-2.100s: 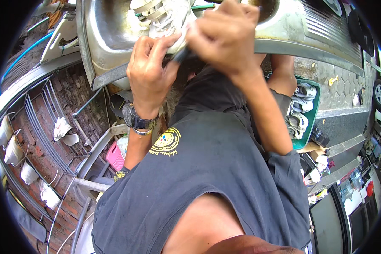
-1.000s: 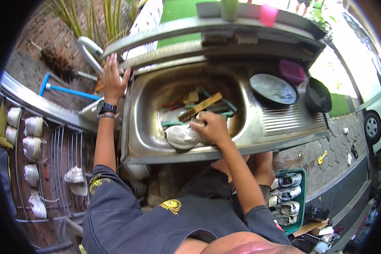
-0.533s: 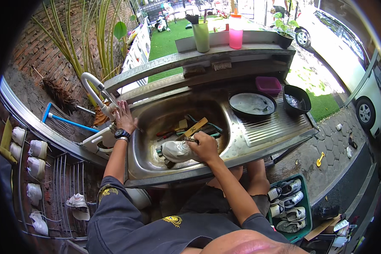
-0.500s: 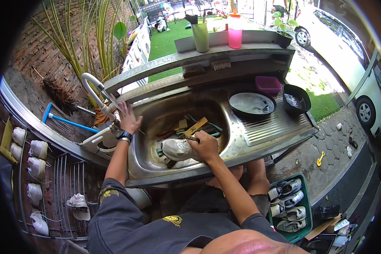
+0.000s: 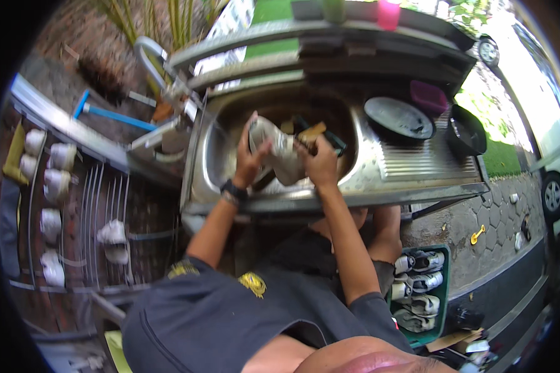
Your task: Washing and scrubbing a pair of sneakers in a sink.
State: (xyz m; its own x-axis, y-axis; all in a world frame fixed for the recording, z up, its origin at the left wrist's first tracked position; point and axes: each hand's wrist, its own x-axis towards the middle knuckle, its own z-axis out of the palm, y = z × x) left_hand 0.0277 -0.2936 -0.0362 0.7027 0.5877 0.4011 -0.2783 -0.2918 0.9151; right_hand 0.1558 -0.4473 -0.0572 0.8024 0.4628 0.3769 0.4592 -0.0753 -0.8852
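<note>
A whitish sneaker is lifted over the steel sink basin, tilted, blurred by motion. My left hand grips it at one end, thumb across the upper and fingers round the side. At its other end my right hand is closed on it; a small dark piece shows by those fingers, too blurred to name. Behind the right hand, a tan, flat-looking piece and some dark green items lie in the basin, partly hidden.
The tap curves up at the sink's left. On the ribbed drainboard stand a round dark pan, a black tub and a purple basket. Sneakers fill a green crate at lower right; more sit on a rack.
My left hand has come from beside the tap to the sneaker and now holds it. The sneaker has been raised and turned in my right hand. The whole view has shifted.
</note>
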